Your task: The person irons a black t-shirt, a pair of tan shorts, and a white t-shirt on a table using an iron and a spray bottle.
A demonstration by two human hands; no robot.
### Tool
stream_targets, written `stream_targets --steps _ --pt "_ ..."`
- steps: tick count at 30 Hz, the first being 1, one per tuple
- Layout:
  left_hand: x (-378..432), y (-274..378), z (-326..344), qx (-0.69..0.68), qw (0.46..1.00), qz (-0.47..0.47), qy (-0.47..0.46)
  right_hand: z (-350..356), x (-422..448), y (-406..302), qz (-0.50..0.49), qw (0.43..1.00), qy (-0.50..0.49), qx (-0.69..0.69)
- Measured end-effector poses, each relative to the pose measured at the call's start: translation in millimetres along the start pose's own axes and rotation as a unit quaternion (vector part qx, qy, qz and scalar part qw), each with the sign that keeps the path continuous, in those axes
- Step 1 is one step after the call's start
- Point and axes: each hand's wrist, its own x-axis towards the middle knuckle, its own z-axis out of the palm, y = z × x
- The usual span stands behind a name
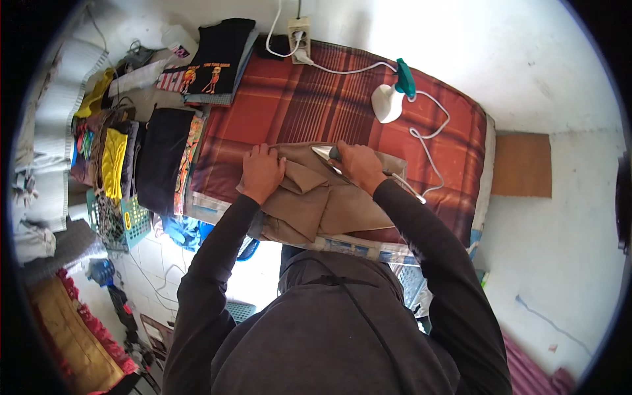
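A brown cloth garment (345, 210) lies partly folded, with creases and a raised flap, along the near side of a padded red plaid ironing surface. Over its upper left part rests my left hand (263, 170), palm down, thumb apart from the fingers. My right hand (360, 165) grips the dark handle of an electric clothes iron (323, 151). The iron's pale pointed tip faces left on the garment's upper part; the right hand hides most of its body. A white cord (428, 153) trails from the iron to the right and back.
A white spray bottle (387, 103) with a green trigger head lies behind the garment on the plaid cloth (261, 111). At the back, plugs sit in a power strip (299, 39). Folded dark clothes (165, 153) and a black printed shirt (222, 59) lie left. A wall bounds the right.
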Motion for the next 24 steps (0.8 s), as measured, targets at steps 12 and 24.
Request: stream_targets --steps 12,24 --pt "-12.9 -33.8 52.2 -0.219 0.942 -0.235 0.099 16.5 76.0 -48.3 -0.107 0.992 -0.053 -0.045" --pt "-11.2 -41.7 83.4 -0.253 0.924 -0.226 0.177 22.8 111.4 -63.4 -0.144 0.985 -0.082 -0.043"
